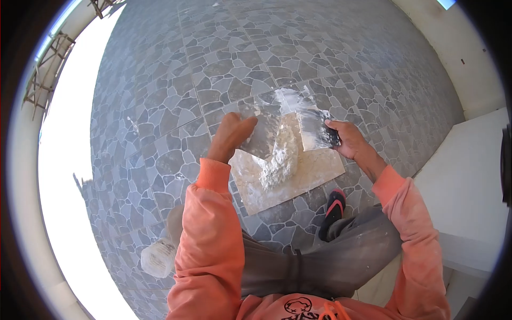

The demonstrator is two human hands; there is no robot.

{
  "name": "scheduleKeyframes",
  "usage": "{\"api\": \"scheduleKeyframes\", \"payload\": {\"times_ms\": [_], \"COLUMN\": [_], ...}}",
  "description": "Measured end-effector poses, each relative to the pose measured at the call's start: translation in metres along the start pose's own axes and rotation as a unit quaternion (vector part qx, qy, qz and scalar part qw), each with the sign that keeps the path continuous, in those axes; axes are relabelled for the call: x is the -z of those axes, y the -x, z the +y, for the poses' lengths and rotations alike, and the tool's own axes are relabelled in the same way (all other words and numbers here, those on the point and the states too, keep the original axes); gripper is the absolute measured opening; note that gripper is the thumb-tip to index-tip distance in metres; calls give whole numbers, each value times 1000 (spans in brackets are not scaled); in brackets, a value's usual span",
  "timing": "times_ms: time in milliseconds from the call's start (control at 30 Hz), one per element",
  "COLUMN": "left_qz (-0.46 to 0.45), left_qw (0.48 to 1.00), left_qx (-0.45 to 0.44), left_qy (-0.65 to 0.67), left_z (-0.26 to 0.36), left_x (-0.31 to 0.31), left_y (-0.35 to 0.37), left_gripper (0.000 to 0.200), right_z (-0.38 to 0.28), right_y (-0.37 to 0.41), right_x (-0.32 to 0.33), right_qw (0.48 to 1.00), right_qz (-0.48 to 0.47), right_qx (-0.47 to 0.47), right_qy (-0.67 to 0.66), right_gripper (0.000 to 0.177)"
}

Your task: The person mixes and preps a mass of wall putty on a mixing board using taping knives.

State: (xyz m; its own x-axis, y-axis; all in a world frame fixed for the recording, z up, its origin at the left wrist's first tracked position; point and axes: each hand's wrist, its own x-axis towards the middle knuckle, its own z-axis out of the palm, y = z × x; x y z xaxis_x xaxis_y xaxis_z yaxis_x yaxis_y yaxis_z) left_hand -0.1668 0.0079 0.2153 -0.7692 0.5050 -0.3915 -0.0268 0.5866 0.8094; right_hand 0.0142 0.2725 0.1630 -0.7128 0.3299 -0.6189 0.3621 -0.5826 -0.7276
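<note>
My left hand is closed round a wide, flat putty knife, grey and smeared with white; its lower corner meets the powder. On the other side, my right hand grips a second putty knife, its dark blade streaked with white paste. Between the two blades lies a mound of lumpy white powder. It rests on a beige marbled tile set flat on the floor, dusted with powder. More white powder is scattered beyond the tile's far edge.
Grey stone-pattern floor tiles spread all around. A whitish rounded bag or container stands by my left leg. My foot in a dark, red-edged sandal is close to the beige tile. A white block-like surface is at right.
</note>
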Motion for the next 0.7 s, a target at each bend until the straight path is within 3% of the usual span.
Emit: {"api": "scheduleKeyframes", "payload": {"times_ms": [67,267,400,533,700], "left_qz": [-28,-143,-158,-238,-247], "left_qw": [1000,962,949,938,905], "left_qx": [5,95,131,135,151], "left_qy": [-2,213,241,213,310], "left_z": [-7,-31,-36,-42,-57], "left_x": [-4,-19,-30,-46,-61], "left_y": [-3,-4,7,0,-8], "left_gripper": [30,25,33,32,30], "right_z": [-9,21,68,92,102], "right_y": [11,31,23,22,20], "right_x": [-15,-51,-62,-64,-64], "right_qw": [998,988,980,974,970], "right_qz": [50,81,122,139,172], "right_qx": [22,56,41,57,82], "right_qy": [-39,-120,-151,-172,-148], "right_gripper": [18,28,34,37,32]}}
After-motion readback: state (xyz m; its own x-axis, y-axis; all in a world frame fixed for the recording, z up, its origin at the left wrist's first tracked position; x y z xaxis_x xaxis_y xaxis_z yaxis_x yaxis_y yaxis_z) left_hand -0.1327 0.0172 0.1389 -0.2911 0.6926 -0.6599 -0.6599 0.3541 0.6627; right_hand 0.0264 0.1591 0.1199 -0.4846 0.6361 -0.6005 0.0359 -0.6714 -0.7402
